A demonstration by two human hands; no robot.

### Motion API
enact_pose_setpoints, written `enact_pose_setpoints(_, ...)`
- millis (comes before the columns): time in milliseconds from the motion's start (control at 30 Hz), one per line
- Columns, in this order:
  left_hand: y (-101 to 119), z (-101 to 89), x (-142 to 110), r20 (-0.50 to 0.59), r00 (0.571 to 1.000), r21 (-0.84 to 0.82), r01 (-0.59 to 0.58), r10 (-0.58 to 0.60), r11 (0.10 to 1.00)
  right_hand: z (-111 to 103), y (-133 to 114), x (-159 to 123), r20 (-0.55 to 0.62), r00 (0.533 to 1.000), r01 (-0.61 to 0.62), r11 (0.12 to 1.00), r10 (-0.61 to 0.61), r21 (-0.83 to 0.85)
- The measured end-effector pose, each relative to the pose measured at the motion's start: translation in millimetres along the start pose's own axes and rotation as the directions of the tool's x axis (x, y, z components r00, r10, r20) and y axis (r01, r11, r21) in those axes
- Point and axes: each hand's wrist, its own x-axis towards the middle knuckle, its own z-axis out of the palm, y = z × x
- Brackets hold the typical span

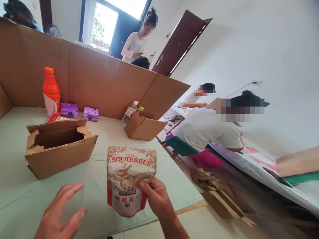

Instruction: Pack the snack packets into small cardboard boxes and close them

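My right hand (pixel 158 196) grips the right side of a Three Squirrels snack pouch (pixel 128 177), its thumb across the printed front. The pouch is upright above the table's near edge, brown and white with a red bottom. To its left, my left hand (pixel 61 210) is held in the air, fingers and thumb apart, touching nothing. Beyond that hand an open cardboard box (pixel 61 156) stands on the table with its flaps up; its inside looks dark. A second open cardboard box (pixel 146 127) is farther back on the right.
An orange bottle (pixel 51 93), purple packs (pixel 69 110) and a red packet (pixel 56 118) stand behind the left box. A clear bottle (pixel 129 113) is beside the right box. A tall cardboard partition (pixel 104 83) borders the back. Seated co-workers (pixel 199 127) are to the right.
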Motion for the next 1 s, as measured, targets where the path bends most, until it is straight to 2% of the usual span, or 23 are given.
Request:
enact_pose_setpoints(67,11,18.1,16,0.101,0.982,-0.292,0.181,-0.157,0.939,25,6,-15,0.015,0.999,0.028,0.999,-0.029,0.028)
enact_pose_setpoints(133,23,26.2,33,0.206,0.949,-0.531,0.313,-0.238,0.788,47,12,-25,0.04,0.997,0.066,0.997,-0.067,0.028)
enact_pose_setpoints(200,34,25.5,46,0.26,0.929,-0.653,0.369,-0.262,0.661,61,14,-29,0.052,0.991,0.126,0.992,-0.125,-0.017)
enact_pose_setpoints(233,39,22.8,50,0.264,0.933,-0.678,0.36,-0.244,0.641,64,13,-29,0.039,0.986,0.166,0.985,-0.164,-0.056)
enact_pose_setpoints(267,42,19.3,53,0.25,0.946,-0.684,0.323,-0.206,0.654,63,12,-27,0.018,0.979,0.205,0.973,-0.205,-0.103)
enact_pose_setpoints(367,46,8.9,51,0.194,0.979,-0.576,0.169,-0.066,0.8,53,0,-23,0.012,0.948,0.315,0.927,-0.319,-0.205)
enact_pose_setpoints(433,43,5.3,43,0.196,0.98,-0.483,0.129,-0.037,0.866,46,-7,-27,0.099,0.931,0.364,0.906,-0.351,-0.217)
enact_pose_setpoints(500,38,5.1,32,0.221,0.975,-0.429,0.129,-0.034,0.894,47,-11,-37,0.181,0.923,0.376,0.896,-0.34,-0.235)
enact_pose_setpoints(600,29,9.5,12,0.25,0.964,-0.34,0.172,-0.088,0.925,58,-8,-56,0.182,0.959,0.26,0.933,-0.218,-0.249)
enact_pose_setpoints(700,19,17.7,-3,0.269,0.931,-0.318,0.328,-0.247,0.89,68,3,-68,0.155,0.985,0.099,0.979,-0.071,-0.179)
enact_pose_setpoints(767,12,23.5,-8,0.268,0.908,-0.348,0.403,-0.322,0.846,67,11,-74,0.062,0.994,0.102,0.977,-0.091,-0.188)
enact_pose_setpoints(800,9,25.9,-9,0.261,0.904,-0.355,0.417,-0.34,0.836,64,15,-78,-0.019,0.986,0.158,0.959,-0.167,-0.234)
enact_pose_setpoints(833,7,27.8,-9,0.25,0.904,-0.354,0.418,-0.346,0.837,60,18,-81,-0.089,0.955,0.243,0.92,-0.282,-0.307)
enact_pose_setpoints(867,6,29.1,-8,0.242,0.906,-0.346,0.414,-0.346,0.842,56,20,-84,-0.117,0.898,0.349,0.849,-0.423,-0.397)
enact_pose_setpoints(900,5,29.9,-8,0.24,0.907,-0.337,0.413,-0.347,0.846,53,21,-85,-0.08,0.828,0.454,0.748,-0.555,-0.484)
enact_pose_setpoints(933,6,30.0,-7,0.241,0.906,-0.33,0.415,-0.349,0.848,52,21,-86,0.016,0.765,0.544,0.632,-0.644,-0.551)
enact_pose_setpoints(1000,7,28.6,-5,0.254,0.904,-0.311,0.414,-0.345,0.856,53,19,-81,0.264,0.686,0.664,0.435,-0.678,-0.608)
